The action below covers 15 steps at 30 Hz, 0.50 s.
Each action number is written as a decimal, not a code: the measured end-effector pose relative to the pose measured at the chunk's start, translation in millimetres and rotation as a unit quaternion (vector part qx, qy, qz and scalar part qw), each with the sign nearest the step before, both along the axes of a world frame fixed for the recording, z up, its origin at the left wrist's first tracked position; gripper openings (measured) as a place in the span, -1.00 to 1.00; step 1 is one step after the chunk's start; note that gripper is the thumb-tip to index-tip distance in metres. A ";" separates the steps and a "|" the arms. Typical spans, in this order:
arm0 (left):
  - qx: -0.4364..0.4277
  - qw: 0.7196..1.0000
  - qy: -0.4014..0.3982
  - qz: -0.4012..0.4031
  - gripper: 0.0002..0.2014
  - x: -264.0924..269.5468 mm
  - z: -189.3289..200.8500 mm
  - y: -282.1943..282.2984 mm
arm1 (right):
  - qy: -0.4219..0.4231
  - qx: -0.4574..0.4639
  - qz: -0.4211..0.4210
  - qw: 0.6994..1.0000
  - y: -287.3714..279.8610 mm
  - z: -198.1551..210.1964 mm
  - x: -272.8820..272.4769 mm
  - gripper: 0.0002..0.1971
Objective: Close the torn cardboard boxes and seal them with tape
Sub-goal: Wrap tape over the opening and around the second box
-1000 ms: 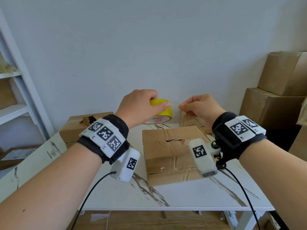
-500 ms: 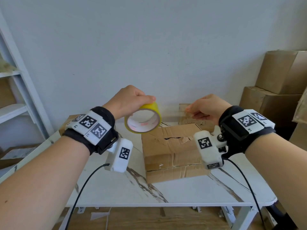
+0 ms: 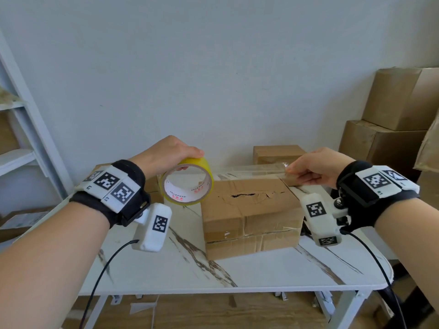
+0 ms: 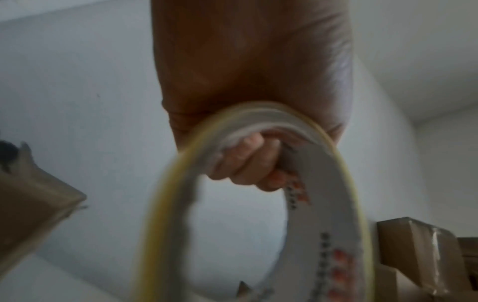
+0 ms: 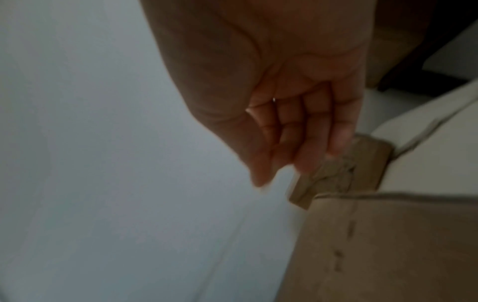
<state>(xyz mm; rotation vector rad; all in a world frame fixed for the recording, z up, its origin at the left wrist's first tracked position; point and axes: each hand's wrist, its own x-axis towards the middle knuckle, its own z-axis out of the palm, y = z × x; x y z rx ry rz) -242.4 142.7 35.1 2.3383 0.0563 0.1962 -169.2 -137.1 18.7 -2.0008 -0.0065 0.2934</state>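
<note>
Above the white marble-pattern worktop, both hands are raised over the torn box, which sits mid-surface, slightly right of centre, with bare surface on its near side up to the near edge. Left hand grips the yellow tape roll from above; the left wrist view shows fingers hooked through the core, thumb side over the outer rim. Roll held upright, open core facing the camera, just left of the box's far-left corner and off the surface. Right hand pinches the free end of a clear tape strip, stretched taut between roll and hand above the box's far edge; whether the strip touches the cardboard cannot be told. Right wrist view is blurred: fingers curled together, the tape itself not legible. Box top is closed but carries a ragged dark tear near its centre; contents not visible. A second small box stands far right on the surface against the wall, partly behind the strip. Another box at far left is mostly hidden behind the left wrist and roll. Stacked cartons stand off the surface at right, cut off by the frame edge; white shelving at left.
</note>
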 end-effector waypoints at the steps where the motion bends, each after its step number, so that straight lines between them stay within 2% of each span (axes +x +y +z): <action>1: 0.002 1.000 0.006 0.000 -0.56 0.4 -0.6 1.9 | 0.003 -0.008 0.001 1.000 -1.4 -1.8 1.0 -0.94; 4: 0.079 0.996 0.035 0.014 -0.53 1.7 -3.2 2.2 | 0.019 -0.020 0.000 1.000 -3.7 -8.5 3.9 -0.94; 7: 0.227 0.970 0.065 0.048 -0.44 -0.2 -7.9 6.0 | 0.022 -0.027 -0.025 0.999 -12.9 -15.2 10.3 -0.89; 11: 0.213 0.971 0.104 0.036 -0.44 2.7 -14.5 10.8 | 0.024 -0.024 -0.032 0.999 -19.3 -19.5 14.0 -0.88; 15: 0.225 0.965 0.124 0.046 -0.41 5.2 -16.3 10.4 | 0.051 0.016 -0.008 0.999 -17.5 -22.5 14.9 -0.88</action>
